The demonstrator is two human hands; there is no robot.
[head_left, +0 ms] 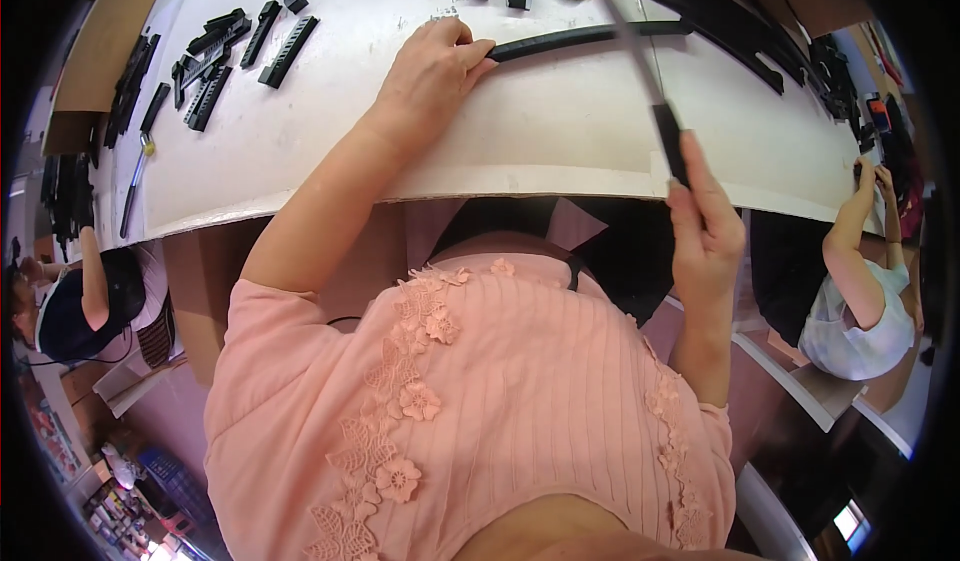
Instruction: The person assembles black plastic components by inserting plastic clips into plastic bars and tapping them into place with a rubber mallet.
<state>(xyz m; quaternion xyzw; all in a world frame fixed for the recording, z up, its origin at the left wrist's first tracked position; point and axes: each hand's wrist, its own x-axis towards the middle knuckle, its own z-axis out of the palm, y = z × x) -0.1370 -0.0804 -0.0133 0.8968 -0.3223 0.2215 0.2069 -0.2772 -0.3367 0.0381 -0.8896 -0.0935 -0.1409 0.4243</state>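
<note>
My left hand (pixel 432 73) pinches the left end of a long, slim black strip (pixel 590 36) that lies across the white table. In my right hand (pixel 707 219) is a mallet (pixel 655 86) with a black grip, a metal shaft and a yellow head. Its head is raised at the top edge, above and beyond the strip, and is smeared by motion. Whether the strip is one piece or several joined cannot be told. The strip's far right end reaches close to a pile of longer black parts (pixel 735 46).
Short slotted black pieces (pixel 288 53) lie scattered on the white table (pixel 330 161) at left and along the top. A second mallet (pixel 135 183) rests near the left edge, by a cardboard box (pixel 105 56). Other people (pixel 858 296) sit at both sides, one handling parts at right.
</note>
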